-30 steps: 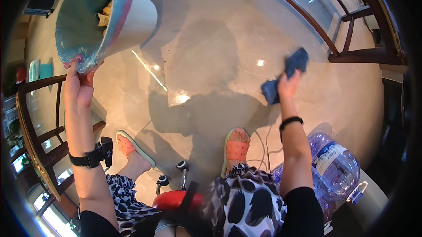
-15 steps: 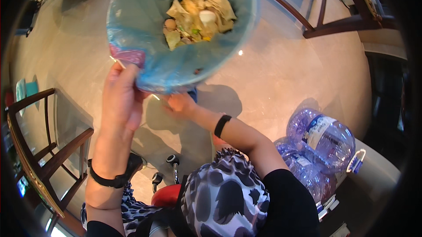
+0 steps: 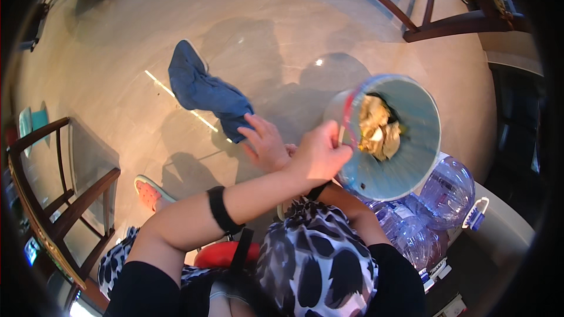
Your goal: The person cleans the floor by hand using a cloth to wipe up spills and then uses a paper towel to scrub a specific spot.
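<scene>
My left hand (image 3: 320, 152) reaches across my body to the right and grips the rim of a pale bin (image 3: 420, 141) with a blue, pink-edged liner; the bin is tipped toward me, with crumpled food scraps and paper (image 3: 379, 129) inside. My right hand (image 3: 264, 143), partly behind my left arm, is open, fingers spread at the near end of a long blue cloth (image 3: 202, 91) lying on the floor, with a pale edge under its far end. I cannot tell whether the fingertips touch it.
Dark wooden chair frames stand at left (image 3: 53, 214) and upper right (image 3: 461, 32). Several large clear plastic bottles (image 3: 446, 196) lie at my right, below the bin. A red padded seat (image 3: 226, 254) is beneath me, and my sandalled foot (image 3: 150, 190) rests on the floor (image 3: 294, 23).
The bin has swung from upper left to my right in my left hand. The blue cloth has left my right hand and lies left of centre; that hand has opened beside it.
</scene>
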{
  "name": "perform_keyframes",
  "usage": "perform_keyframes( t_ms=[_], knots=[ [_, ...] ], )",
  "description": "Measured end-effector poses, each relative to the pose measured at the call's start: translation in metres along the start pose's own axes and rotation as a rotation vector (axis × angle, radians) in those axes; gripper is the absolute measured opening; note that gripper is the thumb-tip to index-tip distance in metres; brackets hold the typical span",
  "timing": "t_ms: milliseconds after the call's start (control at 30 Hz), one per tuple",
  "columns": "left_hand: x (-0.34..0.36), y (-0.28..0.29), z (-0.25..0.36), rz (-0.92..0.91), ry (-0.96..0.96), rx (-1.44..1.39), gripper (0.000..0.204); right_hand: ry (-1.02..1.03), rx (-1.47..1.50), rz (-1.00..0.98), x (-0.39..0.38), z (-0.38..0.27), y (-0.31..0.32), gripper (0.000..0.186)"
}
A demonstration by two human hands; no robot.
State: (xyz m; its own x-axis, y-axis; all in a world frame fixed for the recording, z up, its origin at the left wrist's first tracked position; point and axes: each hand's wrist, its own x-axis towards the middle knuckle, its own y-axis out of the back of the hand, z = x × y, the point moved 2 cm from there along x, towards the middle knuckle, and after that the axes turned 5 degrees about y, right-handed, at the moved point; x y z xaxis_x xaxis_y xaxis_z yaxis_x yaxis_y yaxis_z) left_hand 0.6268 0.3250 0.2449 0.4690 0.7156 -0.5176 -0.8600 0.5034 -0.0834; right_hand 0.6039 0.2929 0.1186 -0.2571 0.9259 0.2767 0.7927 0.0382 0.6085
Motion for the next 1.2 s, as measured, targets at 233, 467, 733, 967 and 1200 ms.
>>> perform_keyframes(
  t_ms=[233,467,733,967,1200],
  knots=[
    [-0.015,0.006,0.000,-0.214,-0.097,0.166,0.037,-0.056,-0.190,0.022,0.026,0.009,-0.001,0.057],
    [-0.071,0.181,-0.006,-0.016,0.118,0.302,0.049,0.072,-0.076,-0.015,0.066,0.004,-0.029,0.069],
    [-0.265,0.358,-0.045,0.590,0.446,0.473,0.028,-0.009,-0.206,-0.505,0.122,0.039,-0.063,0.074],
    [-0.320,0.380,-0.196,0.788,0.387,0.241,0.026,-0.277,-0.241,-0.587,0.119,0.030,-0.008,0.111],
    [-0.246,0.370,-0.229,0.585,0.302,0.669,0.031,-0.448,-0.554,-0.795,0.088,0.013,-0.074,0.122]
  ],
)
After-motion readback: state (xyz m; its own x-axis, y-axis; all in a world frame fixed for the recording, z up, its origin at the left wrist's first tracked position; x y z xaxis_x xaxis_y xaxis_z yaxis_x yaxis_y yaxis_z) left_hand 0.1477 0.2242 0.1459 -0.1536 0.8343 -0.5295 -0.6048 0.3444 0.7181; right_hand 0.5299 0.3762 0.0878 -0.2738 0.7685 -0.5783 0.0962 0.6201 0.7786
